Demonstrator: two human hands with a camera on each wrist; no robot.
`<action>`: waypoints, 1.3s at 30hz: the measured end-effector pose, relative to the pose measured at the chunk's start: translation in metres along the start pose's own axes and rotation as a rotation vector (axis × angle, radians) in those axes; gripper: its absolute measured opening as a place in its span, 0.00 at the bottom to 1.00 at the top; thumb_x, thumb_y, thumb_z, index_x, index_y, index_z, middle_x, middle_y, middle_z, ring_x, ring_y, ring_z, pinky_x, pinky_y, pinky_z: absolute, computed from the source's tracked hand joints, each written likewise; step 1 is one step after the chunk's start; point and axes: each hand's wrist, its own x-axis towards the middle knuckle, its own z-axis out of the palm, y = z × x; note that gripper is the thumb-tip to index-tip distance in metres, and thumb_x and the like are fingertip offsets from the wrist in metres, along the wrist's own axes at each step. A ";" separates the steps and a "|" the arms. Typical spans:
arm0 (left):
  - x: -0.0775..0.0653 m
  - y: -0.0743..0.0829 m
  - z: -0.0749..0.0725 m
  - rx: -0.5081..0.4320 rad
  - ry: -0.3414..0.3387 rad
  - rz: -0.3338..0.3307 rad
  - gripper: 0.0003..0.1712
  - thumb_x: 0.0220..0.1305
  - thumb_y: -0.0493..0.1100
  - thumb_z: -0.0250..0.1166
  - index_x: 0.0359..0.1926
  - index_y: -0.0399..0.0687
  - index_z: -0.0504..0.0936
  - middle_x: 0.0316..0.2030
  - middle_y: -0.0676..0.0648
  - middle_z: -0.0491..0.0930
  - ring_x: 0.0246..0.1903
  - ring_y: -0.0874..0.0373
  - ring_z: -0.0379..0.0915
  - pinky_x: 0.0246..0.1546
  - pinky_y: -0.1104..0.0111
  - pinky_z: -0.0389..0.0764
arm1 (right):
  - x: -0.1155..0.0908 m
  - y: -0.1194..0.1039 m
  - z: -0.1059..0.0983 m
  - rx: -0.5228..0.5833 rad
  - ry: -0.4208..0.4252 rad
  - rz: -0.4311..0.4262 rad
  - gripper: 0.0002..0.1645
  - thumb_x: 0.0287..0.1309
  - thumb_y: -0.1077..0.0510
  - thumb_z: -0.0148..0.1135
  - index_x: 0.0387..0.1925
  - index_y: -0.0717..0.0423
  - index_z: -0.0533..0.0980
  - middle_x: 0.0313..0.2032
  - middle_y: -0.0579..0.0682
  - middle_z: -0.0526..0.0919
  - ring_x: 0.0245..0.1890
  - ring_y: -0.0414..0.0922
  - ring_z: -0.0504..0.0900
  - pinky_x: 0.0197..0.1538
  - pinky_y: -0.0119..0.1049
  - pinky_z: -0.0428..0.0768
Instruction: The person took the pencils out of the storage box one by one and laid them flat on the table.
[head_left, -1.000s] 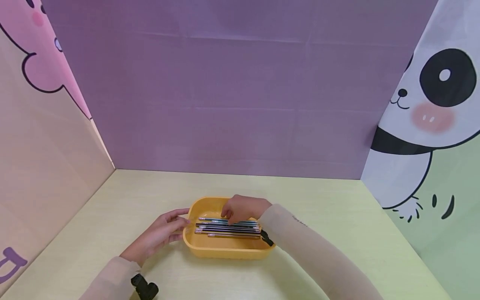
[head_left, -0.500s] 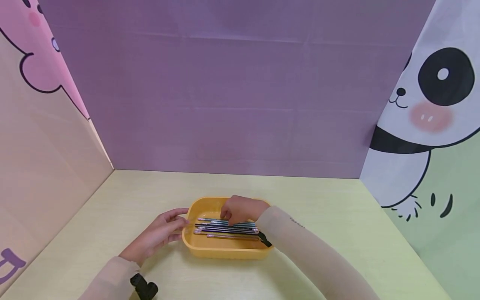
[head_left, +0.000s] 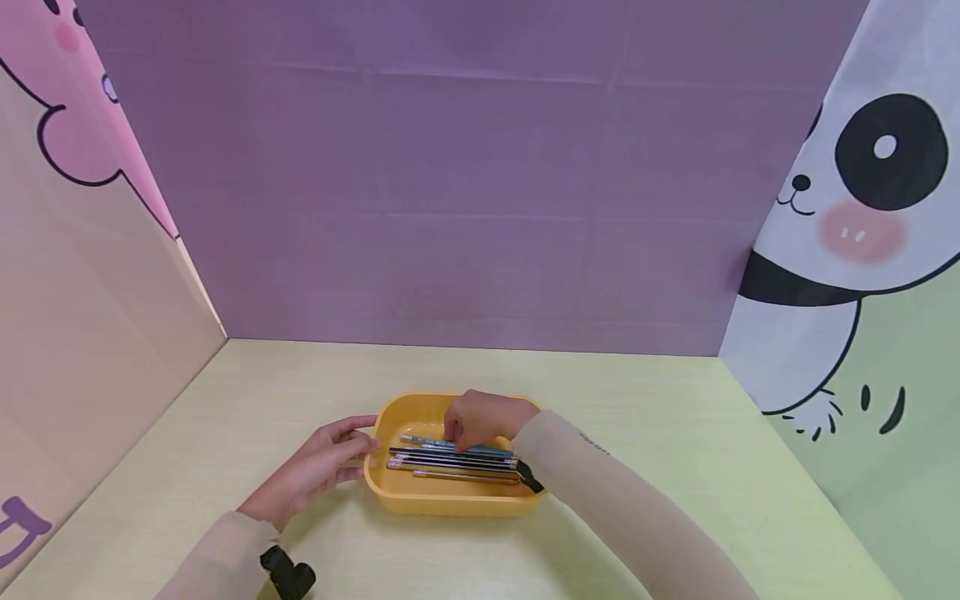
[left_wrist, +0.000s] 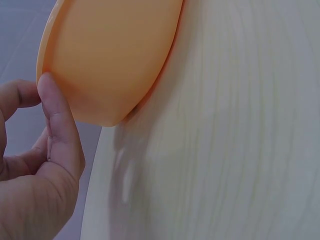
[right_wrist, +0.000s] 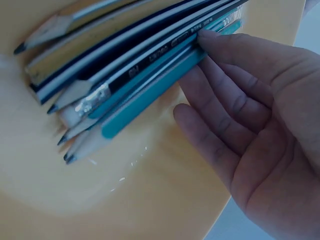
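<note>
A yellow plastic tray (head_left: 450, 506) stands on the table with several pencils (head_left: 423, 454) lying side by side inside it. My left hand (head_left: 322, 467) is at the tray's left end, its spread fingers touching the outer wall near the rim. My right hand (head_left: 483, 419) reaches into the tray from the right and pinches a teal pencil (right_wrist: 145, 97) between thumb and fingers. Whether a second teal pencil is in the pinch I cannot tell. Next to it lie a black pencil (right_wrist: 150, 57), striped ones and yellow-brown ones, their sharpened tips at mixed ends.
The pale wooden table (head_left: 615, 400) runs back to a purple cloth wall (head_left: 480, 208). Printed side walls, one with a panda (head_left: 810, 333), stand left and right. A black wrist camera (head_left: 288, 573) sits at my left cuff.
In the tray, the teal pencil under my right hand has shifted slightly to the right, along with the fingers. My left hand stays against the tray's end.
</note>
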 end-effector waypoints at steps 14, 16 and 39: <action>0.000 0.001 0.001 0.022 0.004 -0.005 0.34 0.71 0.38 0.59 0.73 0.31 0.59 0.45 0.41 0.75 0.39 0.55 0.78 0.39 0.68 0.85 | -0.003 0.003 -0.009 -0.014 -0.024 -0.007 0.07 0.61 0.57 0.70 0.42 0.50 0.86 0.36 0.36 0.82 0.35 0.37 0.77 0.43 0.30 0.80; 0.000 0.000 0.001 0.018 0.000 -0.004 0.35 0.71 0.38 0.59 0.73 0.31 0.58 0.45 0.41 0.75 0.38 0.55 0.78 0.38 0.69 0.85 | -0.004 0.003 -0.012 -0.018 -0.025 -0.009 0.07 0.61 0.57 0.70 0.42 0.50 0.86 0.37 0.36 0.81 0.35 0.37 0.77 0.43 0.30 0.80; 0.000 -0.001 0.000 0.009 0.005 -0.017 0.35 0.70 0.39 0.60 0.72 0.30 0.59 0.46 0.40 0.76 0.41 0.54 0.79 0.41 0.67 0.85 | -0.023 -0.002 -0.043 -0.045 -0.003 -0.032 0.08 0.62 0.56 0.69 0.42 0.51 0.85 0.35 0.38 0.81 0.36 0.40 0.77 0.45 0.31 0.79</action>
